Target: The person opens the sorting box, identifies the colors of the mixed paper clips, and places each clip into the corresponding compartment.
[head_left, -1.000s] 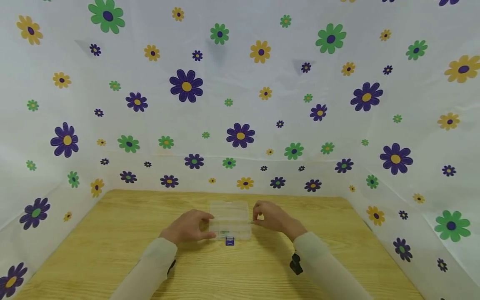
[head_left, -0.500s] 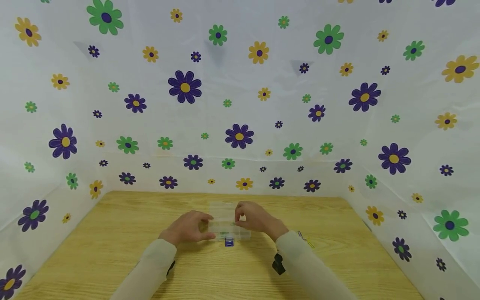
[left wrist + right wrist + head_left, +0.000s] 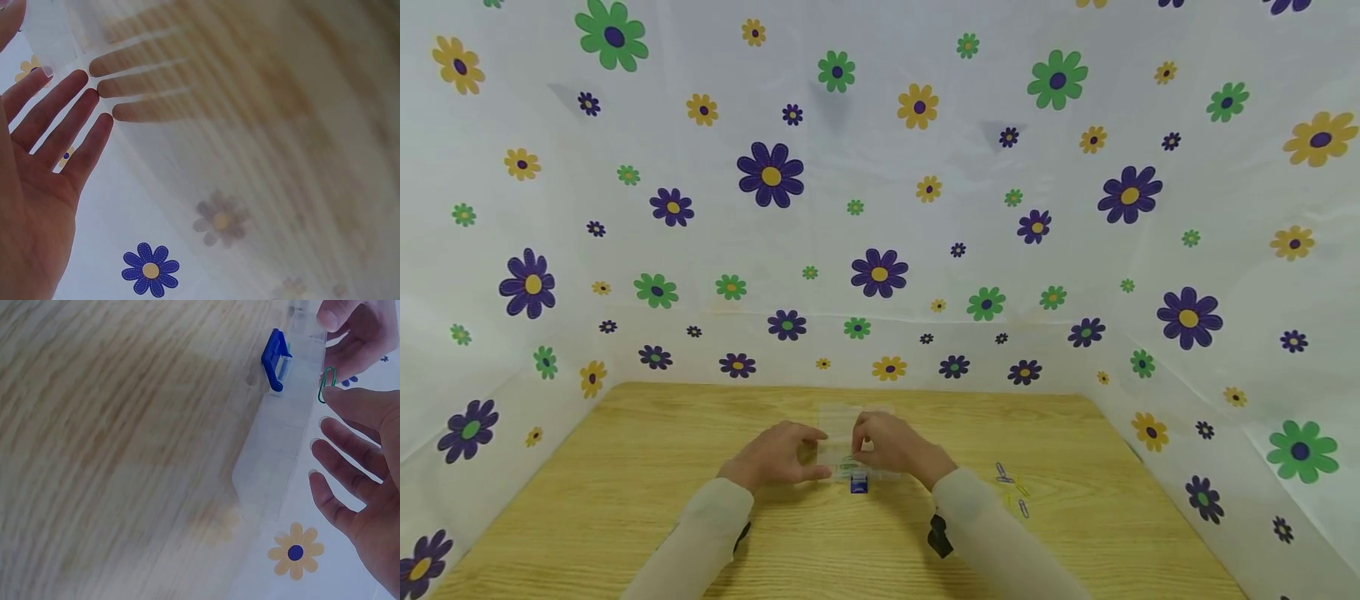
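A clear plastic compartment box (image 3: 835,429) lies on the table with its lid raised back and a blue latch (image 3: 859,483) at the front. My left hand (image 3: 782,452) rests against the box's left side, thumb at the front corner; its fingers look straight in the left wrist view. Over the front compartments, my right hand (image 3: 895,442) pinches a green paper clip (image 3: 327,384) between thumb and forefinger, the other fingers spread loosely. Below that hand, more green (image 3: 847,467) shows inside a front compartment. The right hand covers part of the box.
To the right on the wooden table (image 3: 1075,533) lie several loose paper clips, among them a blue-purple one (image 3: 1002,472) and a yellow one (image 3: 1021,487). A white flower-printed sheet (image 3: 820,233) encloses the table at the back and sides.
My right hand has moved left with the paper clip, from beside the box's right edge to over its front compartments. The loose clips on the right have come into sight. The left hand has stayed put.
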A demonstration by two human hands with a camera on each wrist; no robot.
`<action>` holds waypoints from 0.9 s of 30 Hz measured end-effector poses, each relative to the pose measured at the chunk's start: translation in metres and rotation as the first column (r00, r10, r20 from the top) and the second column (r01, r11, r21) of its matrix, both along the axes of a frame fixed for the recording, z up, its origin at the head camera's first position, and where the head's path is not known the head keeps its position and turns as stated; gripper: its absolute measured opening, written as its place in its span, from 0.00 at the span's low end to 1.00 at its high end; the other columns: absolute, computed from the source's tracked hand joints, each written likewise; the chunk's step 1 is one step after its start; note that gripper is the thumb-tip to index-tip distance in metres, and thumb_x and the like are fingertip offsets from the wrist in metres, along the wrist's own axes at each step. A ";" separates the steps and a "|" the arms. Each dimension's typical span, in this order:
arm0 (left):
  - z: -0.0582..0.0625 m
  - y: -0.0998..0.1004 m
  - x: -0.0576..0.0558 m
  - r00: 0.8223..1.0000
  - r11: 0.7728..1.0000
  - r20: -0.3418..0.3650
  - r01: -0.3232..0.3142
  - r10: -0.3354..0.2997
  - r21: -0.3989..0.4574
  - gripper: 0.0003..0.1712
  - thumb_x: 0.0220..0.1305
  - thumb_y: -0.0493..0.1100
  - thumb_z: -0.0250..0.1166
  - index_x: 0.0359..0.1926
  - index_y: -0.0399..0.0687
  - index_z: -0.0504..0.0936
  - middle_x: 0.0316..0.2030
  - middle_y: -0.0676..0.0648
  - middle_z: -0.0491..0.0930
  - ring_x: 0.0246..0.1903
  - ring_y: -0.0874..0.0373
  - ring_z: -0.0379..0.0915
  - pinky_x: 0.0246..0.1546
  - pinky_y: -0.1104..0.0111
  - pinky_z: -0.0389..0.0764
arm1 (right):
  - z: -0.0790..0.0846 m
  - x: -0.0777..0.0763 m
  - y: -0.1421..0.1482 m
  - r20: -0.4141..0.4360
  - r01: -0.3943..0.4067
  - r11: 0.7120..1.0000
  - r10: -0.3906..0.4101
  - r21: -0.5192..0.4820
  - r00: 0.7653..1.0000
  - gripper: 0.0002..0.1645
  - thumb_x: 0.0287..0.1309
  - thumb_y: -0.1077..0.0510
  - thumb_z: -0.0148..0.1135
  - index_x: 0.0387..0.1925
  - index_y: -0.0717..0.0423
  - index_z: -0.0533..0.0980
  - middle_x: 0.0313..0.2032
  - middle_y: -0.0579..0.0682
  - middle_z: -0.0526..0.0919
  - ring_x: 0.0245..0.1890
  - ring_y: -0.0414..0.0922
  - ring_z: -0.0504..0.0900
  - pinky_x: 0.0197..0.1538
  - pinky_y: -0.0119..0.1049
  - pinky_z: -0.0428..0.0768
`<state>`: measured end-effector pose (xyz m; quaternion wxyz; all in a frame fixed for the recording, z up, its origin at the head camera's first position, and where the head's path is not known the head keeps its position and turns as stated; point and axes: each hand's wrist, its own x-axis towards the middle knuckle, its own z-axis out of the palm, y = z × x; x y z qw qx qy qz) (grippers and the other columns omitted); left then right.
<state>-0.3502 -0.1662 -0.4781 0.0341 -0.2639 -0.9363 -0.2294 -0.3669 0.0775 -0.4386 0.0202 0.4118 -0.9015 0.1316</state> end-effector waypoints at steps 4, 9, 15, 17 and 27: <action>-0.001 0.000 -0.001 1.000 1.000 -0.006 -0.001 0.001 -0.005 0.38 0.57 0.64 0.75 0.60 0.44 0.84 0.55 0.44 0.87 0.57 0.46 0.82 0.63 0.47 0.80 | -0.002 0.000 -0.002 -0.004 0.003 1.000 -0.003 0.005 1.000 0.03 0.63 0.59 0.71 0.32 0.51 0.88 0.38 0.44 0.86 0.39 0.38 0.81 0.51 0.31 0.84; -0.001 0.000 -0.001 1.000 1.000 -0.005 -0.011 0.010 -0.005 0.38 0.57 0.65 0.75 0.60 0.45 0.84 0.55 0.44 0.86 0.57 0.45 0.81 0.64 0.46 0.79 | -0.002 0.001 0.001 0.011 0.014 1.000 -0.014 0.012 1.000 0.03 0.64 0.58 0.70 0.35 0.51 0.88 0.40 0.44 0.87 0.41 0.39 0.83 0.52 0.32 0.84; 0.000 0.002 0.001 0.999 0.999 0.013 -0.037 0.037 -0.010 0.39 0.56 0.65 0.75 0.61 0.46 0.84 0.56 0.44 0.86 0.59 0.45 0.80 0.65 0.46 0.78 | 0.005 0.003 0.018 0.032 0.018 1.000 -0.017 -0.008 0.999 0.05 0.65 0.59 0.70 0.39 0.54 0.88 0.42 0.48 0.87 0.45 0.46 0.86 0.53 0.39 0.86; 0.000 0.002 0.002 0.999 0.999 0.019 -0.040 0.040 -0.011 0.39 0.56 0.65 0.75 0.61 0.46 0.83 0.56 0.45 0.86 0.59 0.45 0.80 0.66 0.47 0.78 | 0.007 0.003 0.028 0.027 0.012 1.000 -0.011 -0.018 1.000 0.05 0.65 0.59 0.70 0.39 0.55 0.88 0.41 0.49 0.87 0.44 0.48 0.86 0.52 0.40 0.86; -0.002 0.000 0.002 1.000 1.000 0.000 -0.018 0.018 -0.008 0.39 0.56 0.64 0.75 0.60 0.44 0.84 0.56 0.44 0.86 0.57 0.46 0.82 0.64 0.47 0.79 | 0.017 -0.003 0.084 -0.008 0.034 0.998 -0.035 -0.047 0.999 0.03 0.63 0.62 0.70 0.37 0.58 0.87 0.40 0.50 0.86 0.41 0.50 0.85 0.49 0.42 0.86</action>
